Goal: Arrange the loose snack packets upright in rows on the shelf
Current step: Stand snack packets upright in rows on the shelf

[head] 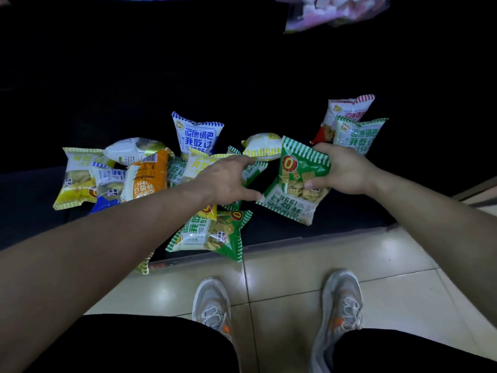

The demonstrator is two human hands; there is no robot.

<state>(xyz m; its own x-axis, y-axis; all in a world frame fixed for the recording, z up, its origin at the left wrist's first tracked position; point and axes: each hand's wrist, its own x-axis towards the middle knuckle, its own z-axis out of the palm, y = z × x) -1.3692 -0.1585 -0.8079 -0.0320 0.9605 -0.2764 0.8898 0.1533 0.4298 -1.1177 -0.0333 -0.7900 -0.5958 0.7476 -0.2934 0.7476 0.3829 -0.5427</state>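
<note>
Right hand (pixel 347 170): grips the green packet (pixel 295 184), upside down, just before the standing packets (pixel 357 135).
Left hand (pixel 226 179): open, spread over the loose pile (pixel 134 173) beneath it.
Risk: placing it inverted, or knocking the standing packets over.

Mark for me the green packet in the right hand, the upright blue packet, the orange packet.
green packet (pixel 287 204): head view, white label panel.
upright blue packet (pixel 198 135): head view, front middle.
orange packet (pixel 155 175): head view, orange middle.
</note>
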